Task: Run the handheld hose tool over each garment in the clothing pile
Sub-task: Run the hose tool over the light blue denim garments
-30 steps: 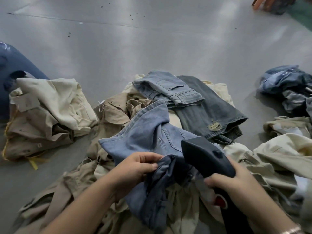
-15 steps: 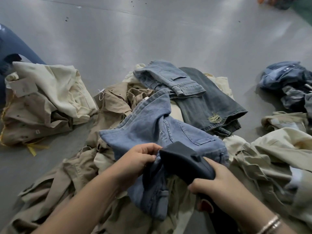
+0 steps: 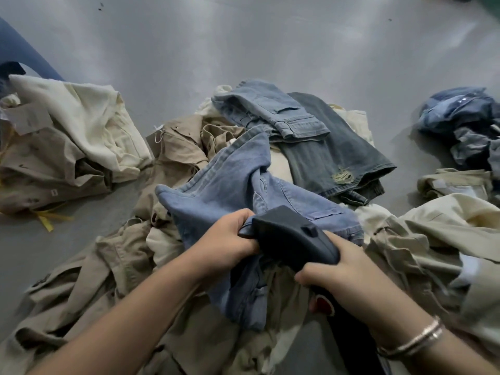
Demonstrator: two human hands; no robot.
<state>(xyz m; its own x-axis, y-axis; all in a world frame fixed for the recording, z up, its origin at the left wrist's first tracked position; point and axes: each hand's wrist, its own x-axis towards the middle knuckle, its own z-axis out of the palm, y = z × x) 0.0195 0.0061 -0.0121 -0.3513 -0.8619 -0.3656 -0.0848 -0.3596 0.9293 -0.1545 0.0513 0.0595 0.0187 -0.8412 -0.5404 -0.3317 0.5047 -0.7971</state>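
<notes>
1. Your left hand [image 3: 230,239] is curled into a fist around a bunched fold of the light blue jeans [image 3: 232,180], gripping the denim just beside the head of the tool.
2. Your right hand [image 3: 349,269] has its grip wrapped around the handle of the dark handheld hose tool [image 3: 292,236], fingers folded over the top and the thumb below, near a red patch on the handle.
3. The tool's blunt head points away from you and to the left, pressed against the light blue jeans close to your left fist. A small raised button sits on its upper side.
4. The light blue jeans lie on top of the clothing pile [image 3: 173,147] in the middle of the floor [image 3: 243,44], draped over tan and cream garments, with 1 leg hanging down toward you between your forearms.
5. Behind them, farther from you, folded light denim trousers [image 3: 273,112] rest on a darker grey pair of jeans [image 3: 338,155] that has a frayed tear near the hem.
6. To your left, well apart from the middle pile, sits a heap of cream and tan garments [image 3: 67,136] with a yellow strip at its near edge.
7. To your right lie a bundle of blue denim [image 3: 465,117] and more cream clothing [image 3: 443,228].
8. A metal bracelet [image 3: 411,339] circles your right wrist.
</notes>
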